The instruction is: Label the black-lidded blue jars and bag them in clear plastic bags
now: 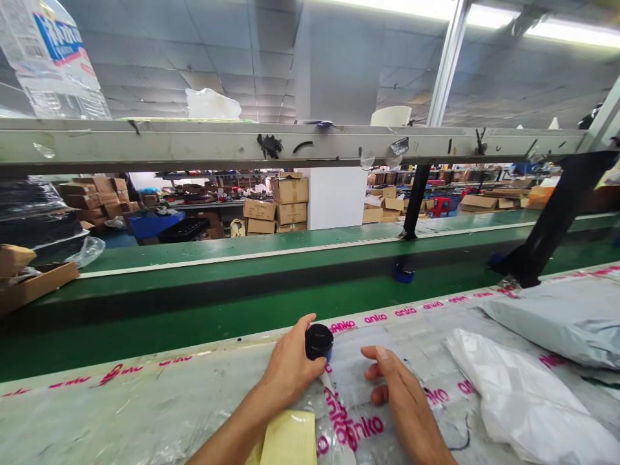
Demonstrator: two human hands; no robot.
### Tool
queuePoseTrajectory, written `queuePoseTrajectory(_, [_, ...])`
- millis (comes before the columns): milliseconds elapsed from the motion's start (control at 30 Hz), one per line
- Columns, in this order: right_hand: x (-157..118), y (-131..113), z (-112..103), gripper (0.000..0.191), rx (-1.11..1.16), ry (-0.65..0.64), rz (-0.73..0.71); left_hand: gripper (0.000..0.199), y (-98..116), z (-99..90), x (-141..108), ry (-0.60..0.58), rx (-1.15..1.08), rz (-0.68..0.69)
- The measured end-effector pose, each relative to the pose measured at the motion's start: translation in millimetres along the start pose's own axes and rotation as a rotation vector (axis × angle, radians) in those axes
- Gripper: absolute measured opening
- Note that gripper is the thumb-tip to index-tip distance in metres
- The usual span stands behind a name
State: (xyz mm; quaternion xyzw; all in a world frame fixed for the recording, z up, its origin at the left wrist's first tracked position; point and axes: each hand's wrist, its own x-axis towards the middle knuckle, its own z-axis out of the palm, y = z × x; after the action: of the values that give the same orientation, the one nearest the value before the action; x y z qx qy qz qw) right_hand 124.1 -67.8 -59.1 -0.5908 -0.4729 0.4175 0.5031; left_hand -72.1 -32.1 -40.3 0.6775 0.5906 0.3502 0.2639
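**Hands and container, head view.** A small cylindrical container with a black cap [318, 342] is being gripped by the left hand [290, 368], with the fingers and thumb closed around its side. Its long axis is being held close to upright, and a blue lower part is showing beneath the cap. The right hand [400, 397] is being held open and empty, its fingers half curled, just to the right of the container without touching it; the left hand is therefore the nearer. Both hands are being held above a clear plastic film [351, 371] printed in pink, which is being used to cover the worktop [121, 413]. A yellow paper card [289, 439] is being kept beside the left forearm, while a white plastic bag [523, 400] and a grey mailer bag [557, 323] are being left to the right. A green conveyor belt [145, 316] is being shown beyond.
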Motion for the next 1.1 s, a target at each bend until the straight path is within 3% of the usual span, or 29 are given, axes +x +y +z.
queuePoseTrajectory(100, [1,2,0,0.067,0.002,0.013,-0.007,0.082,3,-2.7,2,0.016,-0.086,0.012])
queuePoseTrajectory(267, [6,0,-6,0.066,0.044,0.023,0.005,0.047,10,-23.4,16,0.307,-0.379,-0.023])
queuePoseTrajectory(400, [27,-27,-27,0.063,0.084,0.021,-0.057,0.044,13,-38.5,21,0.415,-0.447,-0.048])
queuePoseTrajectory(533, [84,-76,-54,0.046,0.005,0.146,-0.254,0.047,16,-43.2,20,0.435,-0.526,-0.061])
queuePoseTrajectory(667, [176,-102,-78,0.032,-0.226,0.245,-0.217,0.050,21,-49.7,19,0.452,-0.553,-0.108])
queuePoseTrajectory(767, [240,-96,-89,0.028,-0.426,0.300,-0.119,0.049,26,-55.7,17,0.465,-0.534,-0.139])
queuePoseTrajectory(867, [285,-78,-87,0.032,-0.619,0.302,-0.064,0.048,31,-57.6,16,0.490,-0.493,-0.142])
queuePoseTrajectory(967, [310,-54,-76,0.037,-0.754,0.275,-0.029,0.047,33,-54.5,17,0.494,-0.460,-0.126])
queuePoseTrajectory(1100, [321,-34,-64,0.036,-0.855,0.203,0.034,0.043,29,-48.3,18,0.464,-0.467,-0.132])
